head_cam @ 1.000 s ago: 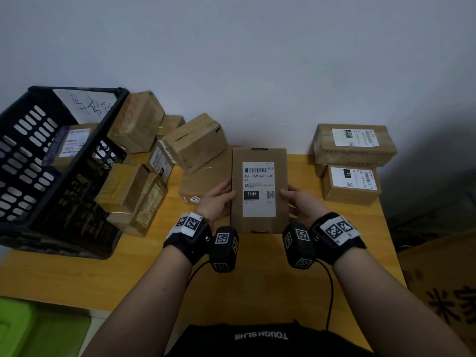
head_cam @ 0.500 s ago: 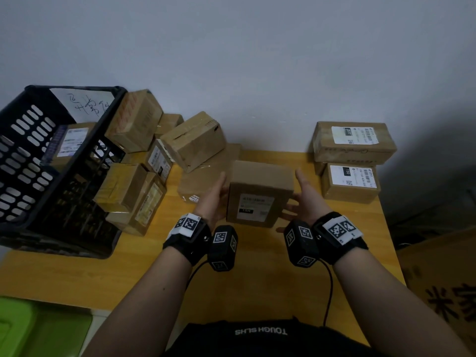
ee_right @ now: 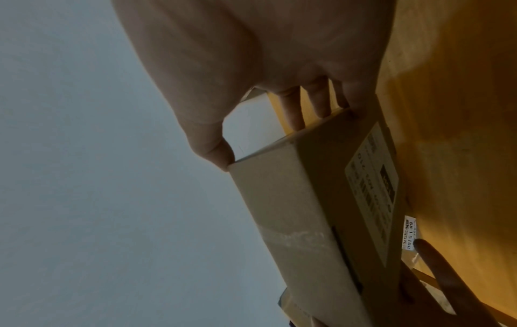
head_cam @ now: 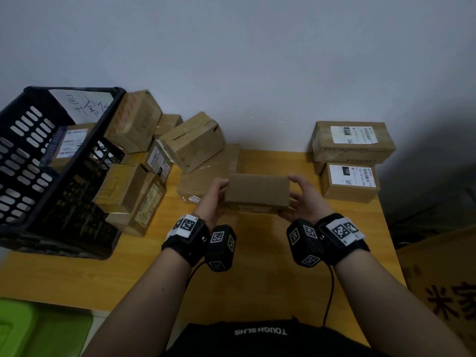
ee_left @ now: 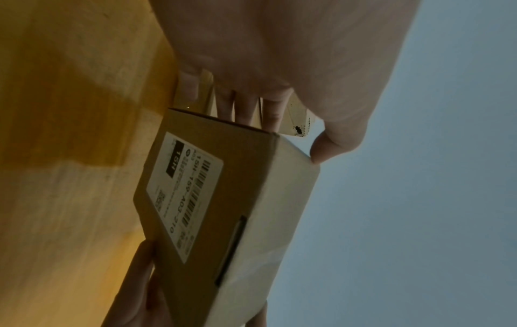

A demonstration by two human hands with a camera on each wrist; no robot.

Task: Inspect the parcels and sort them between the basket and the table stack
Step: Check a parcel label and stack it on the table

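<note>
table (head_cam: 257, 292): wooden, against wall | basket (head_cam: 38, 176): black, left edge, one parcel inside | loose parcels (head_cam: 190, 140): heaped by basket | table stack (head_cam: 353, 161): two boxes, far right corner | held parcel (head_cam: 257, 191): above table middle, label face down | left hand (head_cam: 213, 199), right hand (head_cam: 306, 202): each grips one end, thumb on top, fingers beneath

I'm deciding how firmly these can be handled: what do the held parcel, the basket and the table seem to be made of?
The brown rectangular parcel held between both hands looks like matte cardboard, with folded edges and a white printed paper label. The black slotted basket appears to be rigid moulded plastic, judging by its uniform slots. The yellow-orange table looks like smooth wood or wood-look laminate; which, I cannot tell.
</note>
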